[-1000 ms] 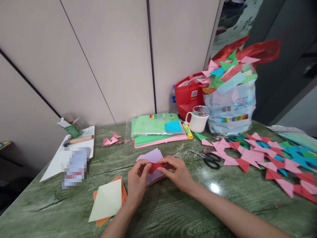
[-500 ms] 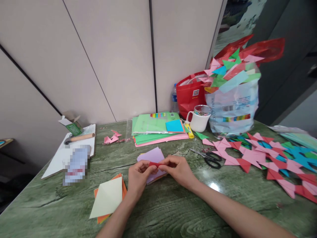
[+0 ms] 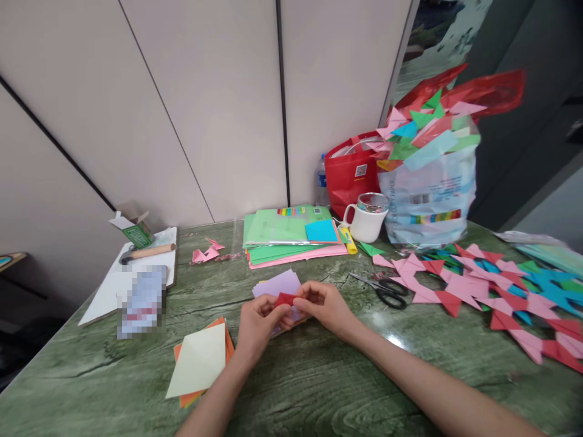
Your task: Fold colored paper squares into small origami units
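Paper [image 3: 285, 299], seemingly one, in two hands [image 3: 260, 323] [image 3: 327, 308]

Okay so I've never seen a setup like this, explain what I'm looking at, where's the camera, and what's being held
There's no machine: it's a person working bare-handed. The single view comes from a camera worn on that person's head, looking forward and down. The left hand and right hand pinch a small piece of red paper over a stack topped with lilac paper. On the green table, beside the left forearm, lies a pile of cream and orange sheets. To the right are scissors and joined, folded paper shapes. Farther back stand a white mug and a bag of folded paper.
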`<action>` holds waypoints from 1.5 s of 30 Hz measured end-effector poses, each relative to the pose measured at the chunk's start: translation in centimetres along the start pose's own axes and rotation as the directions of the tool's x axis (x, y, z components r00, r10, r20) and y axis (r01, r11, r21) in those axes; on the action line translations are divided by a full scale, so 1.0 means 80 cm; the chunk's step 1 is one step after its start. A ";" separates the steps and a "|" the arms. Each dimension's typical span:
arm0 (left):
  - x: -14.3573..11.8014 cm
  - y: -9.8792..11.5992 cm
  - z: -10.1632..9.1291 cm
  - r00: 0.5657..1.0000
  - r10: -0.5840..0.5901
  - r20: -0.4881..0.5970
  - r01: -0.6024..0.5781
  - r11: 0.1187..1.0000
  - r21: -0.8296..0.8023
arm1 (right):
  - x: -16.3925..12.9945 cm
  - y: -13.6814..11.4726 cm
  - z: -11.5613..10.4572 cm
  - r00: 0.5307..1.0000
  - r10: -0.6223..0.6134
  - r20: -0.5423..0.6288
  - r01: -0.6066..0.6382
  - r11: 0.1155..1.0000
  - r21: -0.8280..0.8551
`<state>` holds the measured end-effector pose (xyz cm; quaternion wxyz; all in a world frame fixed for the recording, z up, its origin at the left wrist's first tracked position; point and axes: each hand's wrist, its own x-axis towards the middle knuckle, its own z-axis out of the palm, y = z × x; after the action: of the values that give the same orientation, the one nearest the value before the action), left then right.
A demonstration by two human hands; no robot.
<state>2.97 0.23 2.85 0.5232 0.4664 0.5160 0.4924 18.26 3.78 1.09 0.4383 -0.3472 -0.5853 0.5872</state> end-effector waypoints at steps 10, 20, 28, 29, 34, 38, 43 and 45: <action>-0.009 0.001 0.014 0.990 -0.133 0.054 0.130 0.990 0.051 | -0.008 -0.009 0.004 0.978 -0.209 -0.008 0.197 0.937 -0.288; -0.007 -0.004 0.012 0.998 -0.043 0.052 0.044 0.999 -0.014 | -0.003 -0.006 0.001 0.970 -0.185 -0.156 0.142 0.957 -0.252; -0.007 -0.021 -0.002 0.779 0.499 0.379 -0.600 0.420 0.681 | 0.031 0.016 -0.056 0.863 -0.217 -0.456 0.092 0.955 -0.281; -0.006 -0.022 -0.002 0.760 0.473 0.446 -0.626 0.345 0.700 | 0.034 0.021 -0.062 0.854 -0.240 -0.461 0.073 0.934 -0.350; 0.005 -0.030 -0.009 0.767 0.335 0.548 -0.625 0.191 0.757 | 0.042 0.044 -0.078 0.862 -0.288 -0.417 0.016 0.838 -0.546; 0.015 -0.035 -0.021 0.802 0.312 0.510 -0.574 0.161 0.803 | 0.043 0.055 -0.081 0.870 -0.305 -0.387 0.042 0.828 -0.559; 0.019 -0.036 -0.030 0.818 0.338 0.464 -0.536 0.160 0.829 | 0.040 0.047 -0.080 0.851 -0.406 -0.333 0.120 0.768 -0.629; 0.018 -0.035 -0.029 0.823 0.362 0.438 -0.517 0.157 0.842 | 0.036 0.037 -0.074 0.807 -0.512 -0.292 0.179 0.685 -0.706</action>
<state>0.68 1.39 -0.14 0.0172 0.8398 0.5069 0.1939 22.34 8.91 -2.01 0.5241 -0.4861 -0.6832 0.1488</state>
